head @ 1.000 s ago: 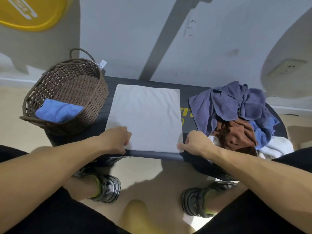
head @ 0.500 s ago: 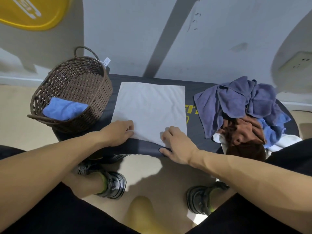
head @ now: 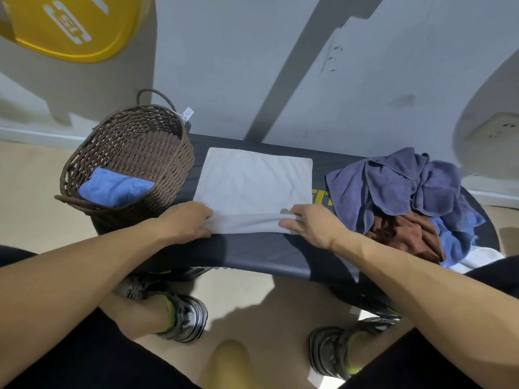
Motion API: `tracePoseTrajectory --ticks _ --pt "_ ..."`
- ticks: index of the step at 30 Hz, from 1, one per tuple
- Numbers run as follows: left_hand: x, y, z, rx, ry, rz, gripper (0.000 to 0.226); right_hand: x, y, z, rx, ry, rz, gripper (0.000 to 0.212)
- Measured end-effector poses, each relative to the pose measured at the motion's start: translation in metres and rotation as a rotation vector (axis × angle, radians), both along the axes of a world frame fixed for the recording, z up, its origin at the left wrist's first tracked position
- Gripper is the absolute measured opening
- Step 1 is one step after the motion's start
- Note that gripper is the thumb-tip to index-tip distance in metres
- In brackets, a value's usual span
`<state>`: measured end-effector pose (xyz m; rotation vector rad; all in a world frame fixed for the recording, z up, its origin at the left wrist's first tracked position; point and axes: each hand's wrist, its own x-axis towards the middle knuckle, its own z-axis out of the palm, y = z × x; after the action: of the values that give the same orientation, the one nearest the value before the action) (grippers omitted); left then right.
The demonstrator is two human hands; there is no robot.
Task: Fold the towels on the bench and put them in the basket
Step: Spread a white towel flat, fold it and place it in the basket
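Observation:
A white towel (head: 252, 181) lies spread on the dark bench (head: 252, 251), its near edge lifted and rolled over toward the far side. My left hand (head: 186, 220) pinches the near left corner of that edge. The near right corner is pinched by my right hand (head: 307, 223). A brown wicker basket (head: 157, 153) stands on the bench's left end with a folded blue towel (head: 115, 188) inside. At the right end sits a heap of unfolded towels (head: 407, 197): purple-blue on top, brown, blue and white beneath.
The bench stands against a grey wall (head: 252, 66). A yellow round object (head: 75, 23) hangs at the upper left. My knees and shoes (head: 182, 318) are below the bench's near edge, over a beige floor.
Both hands have taken hold of the white towel's near corners and lifted the near edge, folding it away from me. The camera has drawn closer to the bench.

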<state>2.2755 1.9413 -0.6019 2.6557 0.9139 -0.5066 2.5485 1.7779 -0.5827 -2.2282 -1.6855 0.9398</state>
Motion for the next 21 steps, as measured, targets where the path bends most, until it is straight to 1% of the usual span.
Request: tracePoseTrajectory --ticks 2,3,5,7,9,11,12,13,15,17,19,21 --pt "0.000 0.005 0.005 -0.035 -0.024 -0.006 0.040 0.004 -0.001 0.003 0.026 0.025 -0.041 0.039" --pt "0.000 0.008 0.008 -0.065 -0.026 0.001 0.040 0.004 -0.002 0.005 0.012 0.024 -0.034 0.047" --pt "-0.002 0.012 0.013 -0.114 -0.005 0.020 0.039 0.005 -0.006 0.007 -0.080 0.010 0.055 0.067" --pt "-0.002 0.011 0.015 -0.153 0.026 0.034 0.039 0.004 -0.010 0.008 -0.212 0.017 0.173 0.074" --pt "0.001 0.006 0.015 -0.226 0.055 0.061 0.039 0.007 -0.011 0.008 -0.357 0.009 0.219 0.074" --pt "0.005 -0.003 0.014 -0.316 0.102 0.067 0.039 0.010 -0.012 0.008 -0.526 0.016 0.210 0.074" --pt "0.007 -0.007 0.013 -0.353 0.128 0.061 0.039 0.012 -0.012 0.008 -0.603 0.034 0.199 0.070" --pt "0.007 -0.010 0.014 -0.386 0.144 0.065 0.040 0.015 -0.012 0.009 -0.657 0.063 0.184 0.064" --pt "0.007 -0.008 0.018 -0.456 0.127 0.119 0.040 0.023 -0.010 0.013 -0.700 0.137 0.126 0.058" --pt "0.004 -0.002 0.021 -0.548 0.059 0.254 0.038 0.036 -0.008 0.018 -0.667 0.225 0.018 0.048" --pt "0.001 0.003 0.020 -0.621 -0.067 0.493 0.036 0.048 -0.007 0.023 -0.600 0.340 -0.114 0.040" --pt "0.000 0.007 0.016 -0.711 -0.240 0.763 0.030 0.055 -0.007 0.021 -0.481 0.543 -0.273 0.040"
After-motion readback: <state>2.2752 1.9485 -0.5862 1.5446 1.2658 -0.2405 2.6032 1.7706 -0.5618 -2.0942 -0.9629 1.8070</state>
